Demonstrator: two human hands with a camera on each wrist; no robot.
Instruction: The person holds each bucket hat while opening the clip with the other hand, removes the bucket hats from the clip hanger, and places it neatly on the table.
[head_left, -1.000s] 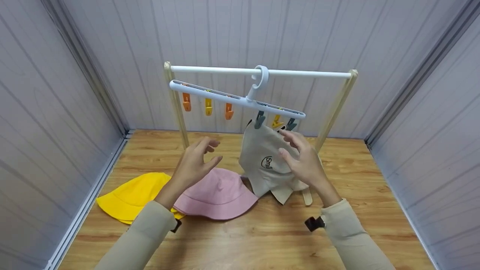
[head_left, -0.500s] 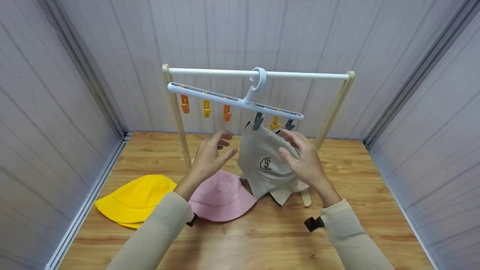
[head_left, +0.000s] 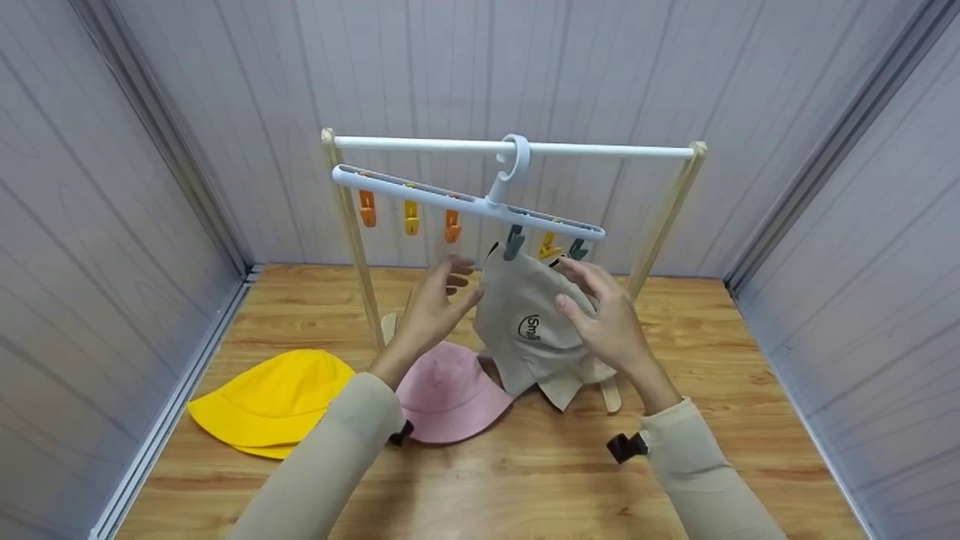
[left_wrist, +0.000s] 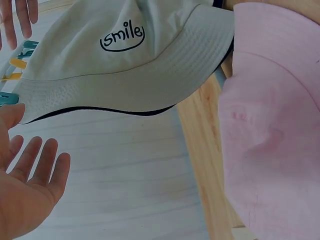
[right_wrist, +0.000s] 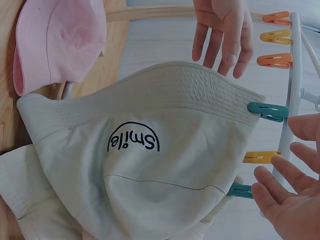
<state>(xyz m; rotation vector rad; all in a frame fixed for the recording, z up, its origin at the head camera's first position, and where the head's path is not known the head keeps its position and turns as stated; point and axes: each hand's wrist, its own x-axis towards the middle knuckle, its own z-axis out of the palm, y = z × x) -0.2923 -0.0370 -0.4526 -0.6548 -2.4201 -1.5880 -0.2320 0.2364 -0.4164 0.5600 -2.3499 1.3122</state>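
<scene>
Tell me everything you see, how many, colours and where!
Table: one, brown, underneath
Walls: three, grey, around
Rack: one, white and tan, back
Hanger: one, white, tilted on rack
Clips: six, two each orange, yellow, teal, on hanger
Smile hat: one, beige, clipped below hanger
Pink hat: one, pink, table middle
Yellow hat: one, yellow, table left
Sleeves: two, beige, bottom
Wrist gadgets: two, black, by sleeves
Left hand, right hand: two hands, near smile hat
</scene>
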